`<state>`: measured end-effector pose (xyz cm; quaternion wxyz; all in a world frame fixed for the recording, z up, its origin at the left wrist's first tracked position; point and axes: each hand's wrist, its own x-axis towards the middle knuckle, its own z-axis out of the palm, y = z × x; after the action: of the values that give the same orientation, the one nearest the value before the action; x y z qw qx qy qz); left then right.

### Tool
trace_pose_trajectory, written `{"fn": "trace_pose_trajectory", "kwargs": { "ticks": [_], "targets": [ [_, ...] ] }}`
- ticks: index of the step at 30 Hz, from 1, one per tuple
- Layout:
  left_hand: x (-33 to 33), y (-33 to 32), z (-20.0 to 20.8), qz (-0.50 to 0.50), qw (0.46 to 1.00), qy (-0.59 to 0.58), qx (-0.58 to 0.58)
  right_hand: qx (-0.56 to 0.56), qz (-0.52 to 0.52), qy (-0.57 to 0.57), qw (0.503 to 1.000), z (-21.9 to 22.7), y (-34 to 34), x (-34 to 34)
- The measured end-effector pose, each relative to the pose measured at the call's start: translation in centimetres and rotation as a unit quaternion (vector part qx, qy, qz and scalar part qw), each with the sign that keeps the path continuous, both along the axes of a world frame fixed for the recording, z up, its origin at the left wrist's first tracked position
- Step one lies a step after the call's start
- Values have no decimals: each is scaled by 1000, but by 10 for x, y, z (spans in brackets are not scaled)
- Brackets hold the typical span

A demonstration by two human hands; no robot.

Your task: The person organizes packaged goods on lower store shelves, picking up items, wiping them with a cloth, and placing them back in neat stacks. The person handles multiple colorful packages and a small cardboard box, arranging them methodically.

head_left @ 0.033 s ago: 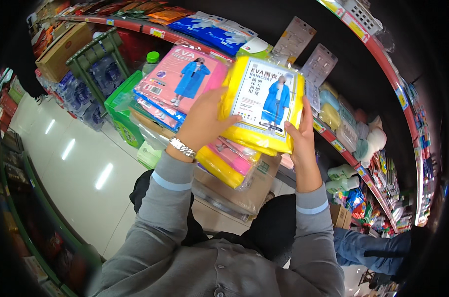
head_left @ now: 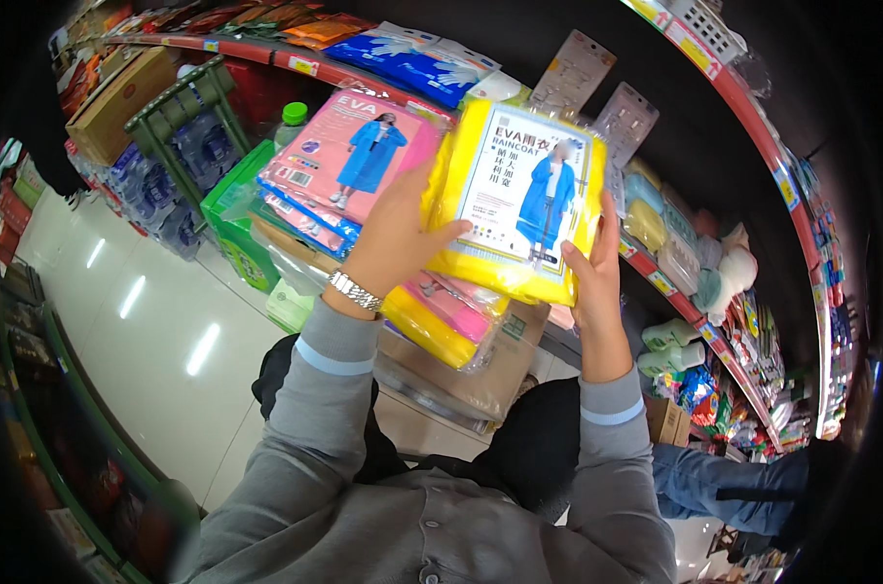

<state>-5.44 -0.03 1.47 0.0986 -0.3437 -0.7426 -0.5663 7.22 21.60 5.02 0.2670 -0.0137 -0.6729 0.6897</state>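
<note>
Two hands are holding one yellow package [head_left: 485, 185] in front of you: your left hand [head_left: 393, 229] is pressing a thumb on its front at the left edge, most of those fingers lying out of sight, while your right hand [head_left: 597, 277] is pinching the right edge between thumb and fingers. Compared with the earlier frame, you are holding it slightly farther right, and its front is looking a little larger. Its printed face is pointing up at you; its long axis is running away from you, leaning slightly right. Beneath it, pink and yellow bagged packs [head_left: 427, 326], too overlapped to count, are lying over one cardboard box [head_left: 505, 365]. To their left, one pink package [head_left: 349, 156] is topping a pile. Beyond that, one green carton [head_left: 232, 219] and one green-capped bottle [head_left: 291, 127] are standing. Two carded packs [head_left: 573, 73] are leaning on the shelf behind. Farther off, one brown carton [head_left: 125, 102] is resting on the left.
</note>
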Motion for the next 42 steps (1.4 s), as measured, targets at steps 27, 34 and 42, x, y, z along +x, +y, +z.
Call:
{"fn": "trace_pose_trajectory", "kwargs": {
  "ticks": [27,34,42],
  "targets": [
    [225,102,5,-260,836,-393,281,-360,-118,-5,926,-70,5,256],
    [251,87,-35,-321,874,-362,36,-510,-221,35,830,-131,148,337],
    [267,93,-116,-419,774,-462,-107,-561,-348,-112,743,-286,393,261]
  ]
}}
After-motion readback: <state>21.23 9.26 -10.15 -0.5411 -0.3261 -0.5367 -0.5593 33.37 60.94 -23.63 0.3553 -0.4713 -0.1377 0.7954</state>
